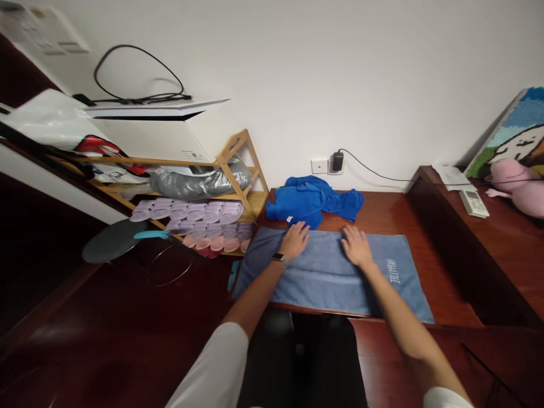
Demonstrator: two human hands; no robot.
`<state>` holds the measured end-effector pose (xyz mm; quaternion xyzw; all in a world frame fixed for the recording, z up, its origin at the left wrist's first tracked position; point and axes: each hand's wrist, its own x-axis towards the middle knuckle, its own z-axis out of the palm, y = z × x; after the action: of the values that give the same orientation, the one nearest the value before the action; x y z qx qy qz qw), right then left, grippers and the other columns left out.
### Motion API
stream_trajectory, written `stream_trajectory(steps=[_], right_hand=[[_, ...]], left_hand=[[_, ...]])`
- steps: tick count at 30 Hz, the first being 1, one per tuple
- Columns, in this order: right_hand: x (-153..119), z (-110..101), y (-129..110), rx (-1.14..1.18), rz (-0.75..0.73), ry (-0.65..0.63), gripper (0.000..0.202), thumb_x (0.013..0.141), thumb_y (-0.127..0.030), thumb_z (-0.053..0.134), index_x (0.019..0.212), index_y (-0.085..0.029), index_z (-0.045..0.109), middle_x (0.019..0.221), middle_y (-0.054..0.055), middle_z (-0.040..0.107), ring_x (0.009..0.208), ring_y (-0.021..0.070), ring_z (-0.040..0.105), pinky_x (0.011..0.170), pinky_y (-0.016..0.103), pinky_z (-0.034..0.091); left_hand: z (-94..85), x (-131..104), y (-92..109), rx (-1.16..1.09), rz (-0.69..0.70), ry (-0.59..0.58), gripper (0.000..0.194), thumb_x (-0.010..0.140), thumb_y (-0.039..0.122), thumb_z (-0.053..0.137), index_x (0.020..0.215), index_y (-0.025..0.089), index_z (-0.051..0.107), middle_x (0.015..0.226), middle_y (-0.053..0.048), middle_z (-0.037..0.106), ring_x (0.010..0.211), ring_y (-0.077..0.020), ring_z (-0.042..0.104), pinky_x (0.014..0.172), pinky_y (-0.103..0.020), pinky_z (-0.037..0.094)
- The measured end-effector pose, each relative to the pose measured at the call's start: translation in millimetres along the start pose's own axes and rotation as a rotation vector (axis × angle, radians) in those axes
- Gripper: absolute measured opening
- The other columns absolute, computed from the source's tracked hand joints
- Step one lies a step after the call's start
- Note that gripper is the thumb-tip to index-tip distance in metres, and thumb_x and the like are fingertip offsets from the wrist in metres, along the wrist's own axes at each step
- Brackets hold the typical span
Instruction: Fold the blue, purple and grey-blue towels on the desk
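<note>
A blue-grey towel (327, 277) with white lettering near its right end lies spread flat across the wooden desk (385, 212). My left hand (294, 241), with a watch on its wrist, rests palm down on the towel's upper part, left of the middle, fingers spread. Flat on the upper edge of the towel, farther right, is my right hand (356, 245), its fingers apart too. Just beyond both hands a bright blue cloth (317, 198) lies crumpled, close to the wall. Neither hand holds anything.
At the left stands a wooden rack (250, 198) with lilac and pink slippers (204, 211) and a white box (153, 139). A charger (338, 161) is plugged into the wall. On the raised right surface are a remote (474, 203), a pink plush toy (518, 187) and a painting (516, 133).
</note>
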<state>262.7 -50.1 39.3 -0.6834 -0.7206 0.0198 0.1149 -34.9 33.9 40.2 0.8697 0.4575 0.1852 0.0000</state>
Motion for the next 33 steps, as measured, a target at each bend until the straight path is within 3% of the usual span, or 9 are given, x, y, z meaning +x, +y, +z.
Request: stream_trajectory(steps=[3, 5, 7, 13, 15, 18, 27, 31, 33], right_hand=[[18.6, 21.6, -69.6, 0.059, -0.083, -0.127, 0.064, 0.109, -0.039, 0.02, 0.165, -0.013, 0.036, 0.172, 0.01, 0.033, 0.161, 0.0261, 0.025, 0.131, 0.048, 0.016], [20.8, 30.1, -73.3, 0.057, -0.076, -0.176, 0.063, 0.109, -0.039, 0.021, 0.166, -0.014, 0.035, 0.173, 0.009, 0.031, 0.161, 0.0255, 0.025, 0.131, 0.048, 0.015], [13.8, 31.3, -40.2, 0.024, -0.026, -0.185, 0.064, 0.109, -0.041, 0.022, 0.167, -0.017, 0.033, 0.174, 0.008, 0.029, 0.162, 0.0256, 0.024, 0.131, 0.049, 0.014], [-40.8, 13.4, 143.0, -0.077, 0.358, -0.116, 0.075, 0.107, -0.052, 0.013, 0.169, -0.012, 0.026, 0.176, 0.012, 0.023, 0.163, 0.0266, 0.019, 0.132, 0.049, 0.015], [-55.2, 11.1, 178.6, -0.07, 0.438, -0.1, 0.079, 0.106, -0.056, 0.01, 0.169, -0.011, 0.024, 0.176, 0.011, 0.021, 0.163, 0.0263, 0.018, 0.132, 0.048, 0.014], [-64.3, 13.4, 193.4, -0.065, 0.47, -0.09, 0.081, 0.105, -0.057, 0.009, 0.169, -0.01, 0.023, 0.177, 0.011, 0.021, 0.163, 0.0261, 0.017, 0.132, 0.047, 0.013], [-50.0, -6.2, 171.8, -0.022, 0.547, -0.102, 0.083, 0.104, -0.059, 0.01, 0.168, -0.01, 0.026, 0.175, 0.014, 0.025, 0.163, 0.0297, 0.017, 0.132, 0.055, 0.011], [-18.9, -12.1, 79.3, -0.016, 0.299, 0.125, 0.079, 0.106, -0.056, 0.014, 0.166, -0.007, 0.03, 0.175, 0.017, 0.026, 0.163, 0.0291, 0.016, 0.132, 0.051, 0.011], [-1.8, -1.8, 14.8, 0.002, 0.07, 0.094, 0.072, 0.108, -0.051, 0.016, 0.165, -0.012, 0.036, 0.173, 0.013, 0.032, 0.162, 0.0266, 0.02, 0.132, 0.049, 0.012]], left_hand=[[28.6, 15.2, 44.8, -0.016, 0.08, -0.135, 0.052, 0.11, 0.036, 0.036, 0.158, 0.024, 0.049, 0.167, -0.009, 0.046, 0.156, -0.0248, 0.037, 0.13, -0.048, 0.027], [37.4, 9.7, 42.1, -0.005, 0.036, -0.187, 0.053, 0.11, 0.037, 0.035, 0.16, 0.026, 0.048, 0.167, -0.008, 0.044, 0.157, -0.0257, 0.037, 0.13, -0.049, 0.027], [34.0, -5.4, 12.8, 0.016, -0.037, -0.198, 0.052, 0.109, 0.041, 0.037, 0.159, 0.029, 0.049, 0.168, -0.006, 0.043, 0.157, -0.0276, 0.036, 0.129, -0.052, 0.027], [-6.6, -59.6, -116.6, 0.082, -0.311, -0.147, 0.06, 0.107, 0.048, 0.039, 0.16, 0.023, 0.048, 0.169, -0.013, 0.041, 0.156, -0.0342, 0.035, 0.128, -0.058, 0.027], [-12.4, -69.0, -137.7, 0.076, -0.353, -0.133, 0.063, 0.106, 0.05, 0.037, 0.161, 0.022, 0.047, 0.168, -0.014, 0.041, 0.156, -0.0346, 0.035, 0.128, -0.058, 0.028], [-10.7, -73.9, -143.9, 0.055, -0.376, -0.095, 0.064, 0.104, 0.052, 0.037, 0.16, 0.024, 0.049, 0.167, -0.013, 0.043, 0.157, -0.0332, 0.034, 0.128, -0.055, 0.029], [-23.3, -65.1, -119.2, 0.082, -0.291, 0.079, 0.051, 0.105, 0.041, 0.04, 0.138, 0.015, 0.067, 0.147, -0.024, 0.061, 0.143, -0.0371, 0.051, 0.121, -0.063, 0.034], [-12.3, -27.3, -61.3, 0.053, -0.127, 0.07, 0.044, 0.106, 0.036, 0.041, 0.134, 0.018, 0.069, 0.154, -0.016, 0.059, 0.147, -0.0287, 0.049, 0.128, -0.051, 0.031], [4.3, -6.1, -16.8, 0.019, 0.007, 0.028, 0.045, 0.107, 0.037, 0.042, 0.141, 0.02, 0.065, 0.158, -0.011, 0.055, 0.149, -0.0256, 0.046, 0.129, -0.047, 0.03]])
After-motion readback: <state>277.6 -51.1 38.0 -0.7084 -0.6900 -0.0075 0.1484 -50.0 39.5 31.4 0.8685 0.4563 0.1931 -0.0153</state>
